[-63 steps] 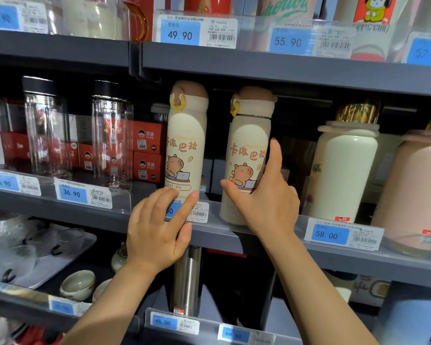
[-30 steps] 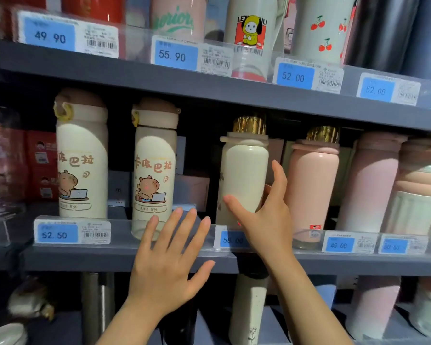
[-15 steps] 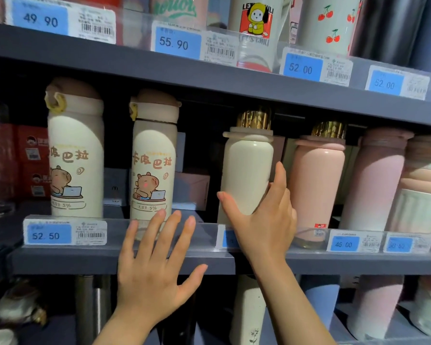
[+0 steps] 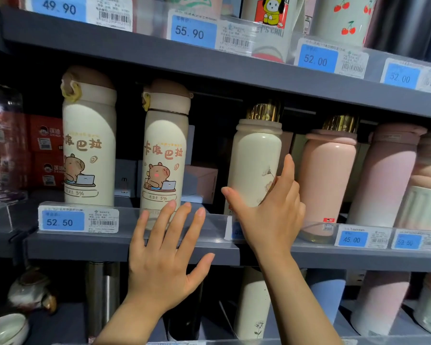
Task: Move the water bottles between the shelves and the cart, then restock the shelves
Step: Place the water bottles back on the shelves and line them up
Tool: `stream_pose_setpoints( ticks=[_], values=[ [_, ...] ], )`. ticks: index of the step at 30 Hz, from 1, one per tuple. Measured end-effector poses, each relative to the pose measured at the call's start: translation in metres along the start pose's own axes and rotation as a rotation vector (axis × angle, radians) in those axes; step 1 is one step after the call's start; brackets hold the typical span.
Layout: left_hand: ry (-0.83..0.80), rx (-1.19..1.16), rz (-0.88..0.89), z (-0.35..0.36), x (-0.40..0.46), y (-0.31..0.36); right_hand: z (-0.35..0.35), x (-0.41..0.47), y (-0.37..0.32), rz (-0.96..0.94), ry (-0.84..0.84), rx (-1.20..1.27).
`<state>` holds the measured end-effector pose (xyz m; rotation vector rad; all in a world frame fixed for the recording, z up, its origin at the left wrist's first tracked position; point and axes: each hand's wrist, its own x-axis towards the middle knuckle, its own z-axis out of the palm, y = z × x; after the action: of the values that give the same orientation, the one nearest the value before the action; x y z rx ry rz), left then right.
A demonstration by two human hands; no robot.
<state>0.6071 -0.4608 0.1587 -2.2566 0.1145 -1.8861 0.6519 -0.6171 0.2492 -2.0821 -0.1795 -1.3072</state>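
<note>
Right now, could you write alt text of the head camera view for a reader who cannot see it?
A person's right hand reaches with spread fingers around a cream bottle with a gold cap on a store shelf, while the left hand is open in front of the shelf edge. Two capybara bottles stand left, pink bottles right.

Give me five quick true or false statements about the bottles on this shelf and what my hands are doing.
1. The right hand reaches around the cream bottle with the gold cap. True.
2. The left hand grips a cartoon bottle. False: it is spread open in front of the shelf edge, holding nothing.
3. Two cartoon bottles stand left of the cream bottle. True.
4. The pink bottle lies on its side. False: it stands upright.
5. The price tag under the leftmost cartoon bottle reads 45.00. False: it reads 52.50.
</note>
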Motion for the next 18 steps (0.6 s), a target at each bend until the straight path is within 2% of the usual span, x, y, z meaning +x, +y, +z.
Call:
stream_pose_setpoints(
  ticks=[6,18],
  values=[
    [0.004,-0.011,-0.003,-0.0001,0.0004,0.0004,0.0025,-0.0027,0.0067,-0.087,-0.017,0.077],
    [0.009,-0.002,-0.011,0.0007,0.0004,0.0011,0.0040,-0.0014,0.0059,-0.075,0.019,0.056]
  ],
)
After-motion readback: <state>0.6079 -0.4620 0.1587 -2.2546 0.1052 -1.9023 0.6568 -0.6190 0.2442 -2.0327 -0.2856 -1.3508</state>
